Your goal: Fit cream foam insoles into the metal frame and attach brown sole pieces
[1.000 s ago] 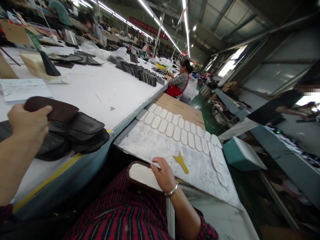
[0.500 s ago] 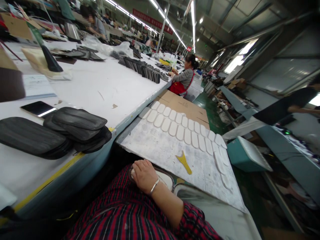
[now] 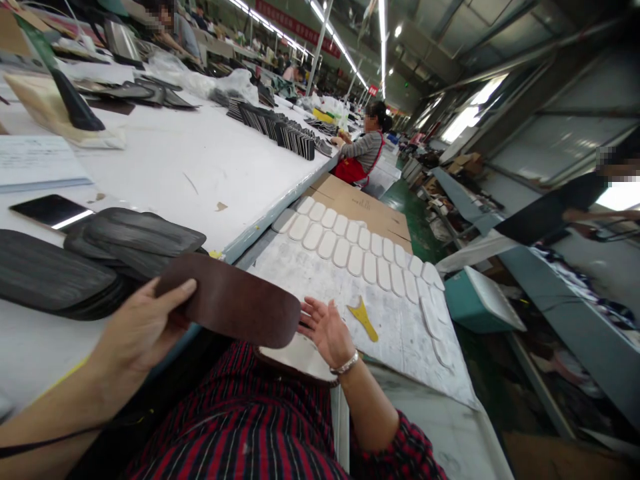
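My left hand [image 3: 143, 327] grips the left end of a dark brown oblong leather piece [image 3: 233, 300], thumb on top and fingers beneath. The piece is held up over my lap, its smooth side facing me. At its right end is my right hand [image 3: 327, 333], palm up with fingers spread; whether the fingertips touch the edge I cannot tell. Below lies another oblong piece [image 3: 300, 357] with a white face and dark rim, partly hidden by the leather. Stacks of black oblong pieces [image 3: 140, 237] sit on the white table beside my left hand.
A board [image 3: 320, 283] to my right bears rows of white-faced oblong pieces [image 3: 341, 253] and a yellow spreader-like tool [image 3: 363, 320]. A phone [image 3: 50, 212] lies on the white table [image 3: 165, 153]. Further along, a person in a red apron [image 3: 363, 150] works at the table's edge.
My left hand has come into view holding the brown leather piece. My right hand has lifted off the white-faced piece on my lap and turned palm up. The view has shifted slightly.
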Demonstrator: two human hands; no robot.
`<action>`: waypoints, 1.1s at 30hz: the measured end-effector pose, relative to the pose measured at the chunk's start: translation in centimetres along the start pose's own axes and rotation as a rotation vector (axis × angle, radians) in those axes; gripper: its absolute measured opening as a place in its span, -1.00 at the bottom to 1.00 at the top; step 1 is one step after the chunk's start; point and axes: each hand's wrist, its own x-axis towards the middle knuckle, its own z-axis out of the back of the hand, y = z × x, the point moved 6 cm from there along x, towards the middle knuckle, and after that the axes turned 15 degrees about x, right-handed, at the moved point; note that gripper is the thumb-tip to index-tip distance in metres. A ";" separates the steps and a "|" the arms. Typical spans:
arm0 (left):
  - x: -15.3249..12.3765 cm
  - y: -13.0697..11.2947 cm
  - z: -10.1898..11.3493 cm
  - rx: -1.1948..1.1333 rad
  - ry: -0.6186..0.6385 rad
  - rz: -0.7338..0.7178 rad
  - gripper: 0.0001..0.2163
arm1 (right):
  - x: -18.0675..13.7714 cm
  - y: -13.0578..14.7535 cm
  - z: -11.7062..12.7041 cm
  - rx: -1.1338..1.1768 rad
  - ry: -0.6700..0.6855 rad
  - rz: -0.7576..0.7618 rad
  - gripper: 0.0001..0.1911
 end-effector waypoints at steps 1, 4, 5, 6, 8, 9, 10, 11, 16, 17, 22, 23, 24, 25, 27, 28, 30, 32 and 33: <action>0.0 1.9 -1.3 -0.020 0.084 0.043 -0.63 | -0.7 0.0 0.2 0.139 0.017 -0.076 -0.20; -0.6 7.4 -3.7 -0.035 0.245 0.183 -0.63 | -3.7 -0.9 0.1 0.375 0.090 -0.243 -0.20; -0.8 8.8 -3.9 -0.029 0.265 0.223 -0.63 | -4.8 -1.4 0.3 0.353 0.106 -0.267 -0.26; -1.1 9.9 -4.0 -0.011 0.290 0.261 -0.63 | -5.9 -1.9 0.5 0.299 0.114 -0.287 -0.35; -1.4 11.4 -3.8 0.066 0.351 0.316 -0.66 | -7.8 -2.7 1.3 0.147 0.127 -0.332 -0.51; -1.5 11.8 -3.7 0.144 0.389 0.321 -0.68 | -8.5 -2.8 1.7 0.067 0.129 -0.340 -0.56; -1.4 12.0 -3.5 0.255 0.431 0.304 -0.70 | -9.0 -2.8 2.2 -0.014 0.125 -0.333 -0.60; -1.3 12.1 -3.4 0.389 0.480 0.270 -0.72 | -9.4 -2.6 2.8 -0.099 0.108 -0.308 -0.64; -0.3 12.3 -4.1 0.938 0.667 0.092 -0.70 | -9.9 -1.7 6.6 -0.411 -0.115 -0.207 -0.66; -0.1 12.5 -4.3 0.985 0.679 0.092 -0.69 | -9.8 -1.7 7.3 -0.406 -0.158 -0.206 -0.65; 0.7 13.3 -5.2 1.138 0.688 0.065 -0.65 | -8.8 -2.1 9.5 -0.268 -0.287 -0.161 -0.63; 0.9 13.4 -5.3 1.151 0.683 0.051 -0.65 | -8.6 -2.2 9.7 -0.248 -0.304 -0.162 -0.63; 1.1 13.5 -5.4 1.159 0.677 0.041 -0.65 | -8.5 -2.3 9.7 -0.235 -0.319 -0.168 -0.63; 1.2 13.7 -5.4 1.164 0.671 0.037 -0.65 | -8.5 -2.5 9.8 -0.226 -0.330 -0.180 -0.63; 1.6 13.9 -5.3 1.170 0.658 0.053 -0.65 | -8.4 -2.7 9.7 -0.211 -0.344 -0.199 -0.63; 1.7 14.0 -5.3 1.171 0.654 0.068 -0.64 | -8.4 -2.8 9.6 -0.204 -0.347 -0.205 -0.63; 1.8 14.1 -5.2 1.168 0.646 0.108 -0.64 | -8.5 -2.9 9.6 -0.199 -0.351 -0.219 -0.62; 1.9 14.1 -5.2 1.164 0.640 0.137 -0.63 | -8.5 -2.9 9.6 -0.212 -0.363 -0.236 -0.60; 1.9 14.1 -5.3 1.161 0.637 0.147 -0.63 | -8.5 -2.8 9.6 -0.215 -0.370 -0.247 -0.58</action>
